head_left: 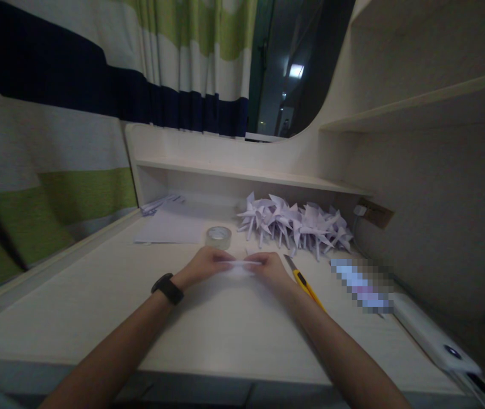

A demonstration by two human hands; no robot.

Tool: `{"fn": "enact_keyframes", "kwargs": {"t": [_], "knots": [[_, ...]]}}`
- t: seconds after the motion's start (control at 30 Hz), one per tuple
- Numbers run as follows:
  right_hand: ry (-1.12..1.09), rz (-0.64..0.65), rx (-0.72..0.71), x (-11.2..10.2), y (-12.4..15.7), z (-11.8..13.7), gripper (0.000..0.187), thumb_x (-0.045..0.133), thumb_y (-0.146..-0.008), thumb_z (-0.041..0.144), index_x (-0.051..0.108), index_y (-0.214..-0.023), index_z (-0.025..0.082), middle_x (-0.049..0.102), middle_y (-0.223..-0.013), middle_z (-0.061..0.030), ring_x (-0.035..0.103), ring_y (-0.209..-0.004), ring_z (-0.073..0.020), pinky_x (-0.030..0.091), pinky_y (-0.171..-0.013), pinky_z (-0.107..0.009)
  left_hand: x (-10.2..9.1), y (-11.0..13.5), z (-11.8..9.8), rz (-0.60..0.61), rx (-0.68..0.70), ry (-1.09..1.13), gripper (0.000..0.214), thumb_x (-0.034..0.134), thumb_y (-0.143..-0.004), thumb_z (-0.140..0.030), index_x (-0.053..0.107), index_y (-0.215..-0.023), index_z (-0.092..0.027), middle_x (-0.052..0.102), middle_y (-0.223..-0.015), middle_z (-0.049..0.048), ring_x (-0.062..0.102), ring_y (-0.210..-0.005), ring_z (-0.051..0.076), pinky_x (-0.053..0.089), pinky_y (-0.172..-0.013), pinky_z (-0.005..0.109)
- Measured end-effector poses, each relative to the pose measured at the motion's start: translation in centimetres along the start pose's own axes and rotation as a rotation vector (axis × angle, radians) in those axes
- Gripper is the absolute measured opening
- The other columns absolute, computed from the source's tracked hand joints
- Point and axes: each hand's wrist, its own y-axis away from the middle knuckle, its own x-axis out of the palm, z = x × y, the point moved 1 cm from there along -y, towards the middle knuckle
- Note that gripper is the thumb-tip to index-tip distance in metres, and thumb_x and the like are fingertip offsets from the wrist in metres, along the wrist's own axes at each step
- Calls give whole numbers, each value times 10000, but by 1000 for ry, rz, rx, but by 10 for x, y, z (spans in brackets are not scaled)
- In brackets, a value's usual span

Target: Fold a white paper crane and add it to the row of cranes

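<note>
My left hand (203,264) and my right hand (270,267) meet over the middle of the desk (97,295). Both are closed on a small folded piece of white paper (242,264) held between them, just above the desk top. A black watch (168,288) sits on my left wrist. Just behind my hands lies a roll of clear tape (219,236). A yellow utility knife (304,282) lies beside my right wrist.
A heap of several folded white paper shapes (295,224) fills the back of the desk under a low shelf (246,173). Flat white sheets (169,224) lie at the back left. A white power strip (434,338) runs along the right edge. A striped curtain (54,142) hangs left.
</note>
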Motion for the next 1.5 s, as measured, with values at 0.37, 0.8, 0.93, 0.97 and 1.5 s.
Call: {"fn": "enact_keyframes", "kwargs": {"t": [0.37,0.8,0.93,0.97,1.5], "knots": [[20,-42,-13,1,0,1,265,766,-559,297,753,-763,128,691,-646,-42,545,-534,-132,412,-529,-245,-2,4,-9,53,-47,40,264,644,-775,-358,743,-834,-120,669,-574,38,602,-511,125,446,-511,206],[-26,-21,39,-2,-2,-3,304,775,-568,350,750,-782,134,668,-615,-28,527,-501,-109,426,-486,-231,-4,4,-11,88,-82,57,341,595,-821,-424,738,-830,-115,670,-586,45,614,-473,124,449,-464,195],[-27,-34,49,-2,0,2,295,772,-573,351,748,-771,134,662,-611,-25,531,-501,-113,430,-479,-233,-4,5,-12,68,-61,21,357,577,-833,-436,735,-808,-117,672,-585,44,616,-471,127,442,-467,197],[-20,-32,55,-2,0,3,291,772,-571,346,748,-767,132,663,-613,-26,536,-505,-117,432,-481,-236,-4,5,-11,76,-55,25,349,585,-829,-432,737,-826,-118,678,-595,47,623,-487,131,445,-475,198],[11,-18,83,-3,7,17,238,758,-602,326,750,-716,117,656,-570,-38,537,-487,-129,416,-466,-239,-10,4,-8,59,-70,60,330,662,-775,-367,728,-976,-114,736,-758,92,661,-589,166,499,-540,238]]}}
